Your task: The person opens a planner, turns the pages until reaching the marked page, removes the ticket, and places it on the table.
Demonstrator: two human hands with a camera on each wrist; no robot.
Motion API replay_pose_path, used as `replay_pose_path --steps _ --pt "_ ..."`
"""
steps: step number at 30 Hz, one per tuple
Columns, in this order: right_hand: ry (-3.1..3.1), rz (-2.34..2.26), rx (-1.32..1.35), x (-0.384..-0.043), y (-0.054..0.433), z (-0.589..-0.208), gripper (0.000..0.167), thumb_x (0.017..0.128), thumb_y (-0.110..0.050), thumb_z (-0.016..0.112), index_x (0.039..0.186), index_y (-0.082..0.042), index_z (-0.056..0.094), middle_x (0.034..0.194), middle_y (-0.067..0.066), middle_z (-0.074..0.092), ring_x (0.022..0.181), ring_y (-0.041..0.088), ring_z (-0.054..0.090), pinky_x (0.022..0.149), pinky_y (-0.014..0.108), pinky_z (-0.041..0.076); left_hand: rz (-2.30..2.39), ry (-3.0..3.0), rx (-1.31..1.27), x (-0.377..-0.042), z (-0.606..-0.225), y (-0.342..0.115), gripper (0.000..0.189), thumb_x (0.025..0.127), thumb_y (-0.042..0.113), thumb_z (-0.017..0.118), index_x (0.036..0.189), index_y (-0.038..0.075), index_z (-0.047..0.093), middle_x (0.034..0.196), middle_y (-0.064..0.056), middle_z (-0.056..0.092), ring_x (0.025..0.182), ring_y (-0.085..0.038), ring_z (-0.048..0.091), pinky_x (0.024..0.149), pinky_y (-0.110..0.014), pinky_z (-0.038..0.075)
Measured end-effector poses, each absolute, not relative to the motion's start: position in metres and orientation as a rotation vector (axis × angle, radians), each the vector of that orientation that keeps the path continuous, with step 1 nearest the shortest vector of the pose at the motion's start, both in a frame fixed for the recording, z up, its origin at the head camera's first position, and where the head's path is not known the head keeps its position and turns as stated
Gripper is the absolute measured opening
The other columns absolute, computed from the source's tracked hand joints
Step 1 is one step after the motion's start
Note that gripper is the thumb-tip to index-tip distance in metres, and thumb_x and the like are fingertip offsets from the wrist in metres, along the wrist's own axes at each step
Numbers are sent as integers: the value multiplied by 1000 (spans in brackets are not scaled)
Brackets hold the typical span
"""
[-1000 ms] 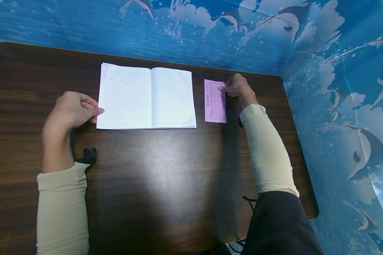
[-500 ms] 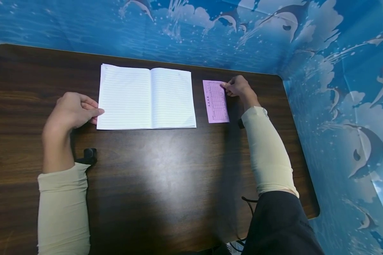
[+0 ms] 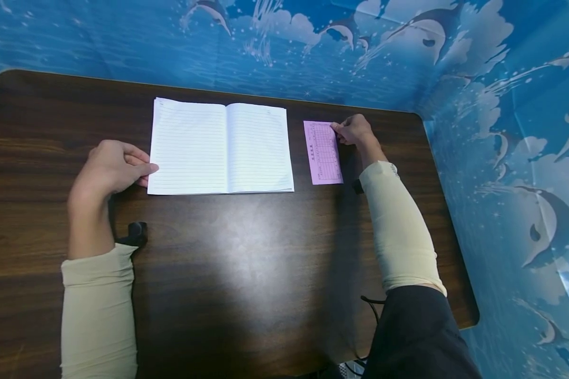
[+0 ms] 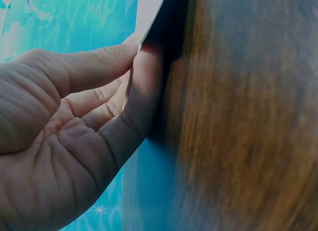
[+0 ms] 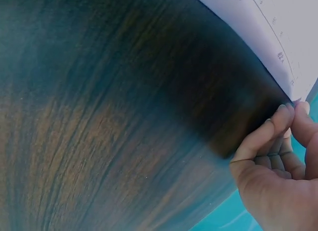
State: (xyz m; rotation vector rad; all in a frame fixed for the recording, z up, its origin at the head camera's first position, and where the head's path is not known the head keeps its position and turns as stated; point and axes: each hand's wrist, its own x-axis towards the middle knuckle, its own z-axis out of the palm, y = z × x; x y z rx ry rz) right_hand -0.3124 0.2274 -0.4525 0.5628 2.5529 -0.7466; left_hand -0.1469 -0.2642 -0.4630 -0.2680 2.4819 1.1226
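An open notebook (image 3: 189,150) with blank lined pages lies on the table. At its left edge my left hand (image 3: 111,167) pinches the page edge between thumb and fingers; the left wrist view shows the thumb (image 4: 107,64) on top and a finger beneath the paper. To the right of the notebook is a pink printed slip (image 3: 323,155) with a ruled grid, slightly tilted. My right hand (image 3: 356,132) pinches its upper right corner. In the right wrist view the slip (image 5: 283,32) curves up from the tabletop toward the fingertips.
The dark wood table (image 3: 246,273) has a rounded far edge against a blue dolphin-print wall covering (image 3: 137,42). Another covered wall (image 3: 517,210) closes off the right side. A black cable (image 3: 373,308) hangs by the right sleeve at the near edge.
My right hand has shifted its pinch from the slip's right side to its upper right corner, and the slip has turned a little. The left hand keeps its grip on the notebook.
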Motion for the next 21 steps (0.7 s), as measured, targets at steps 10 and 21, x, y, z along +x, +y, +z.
replay_pose_path --steps 10,21 --pt "2519 -1188 625 -321 208 -437 16 108 -23 66 108 -8 71 109 3 68 93 15 68 103 33 58 1130 2477 -285 -146 -462 -263 41 105 23 70 129 -10 64 73 -4 75 72 -23 69 96 -63 42" --pt "2396 -1232 445 -324 136 -413 15 103 -20 74 104 -6 69 104 1 67 90 15 72 103 36 59 1151 2480 -281 -147 -462 -262 39 105 21 70 127 -11 65 72 -3 75 69 -20 70 94 -62 43"
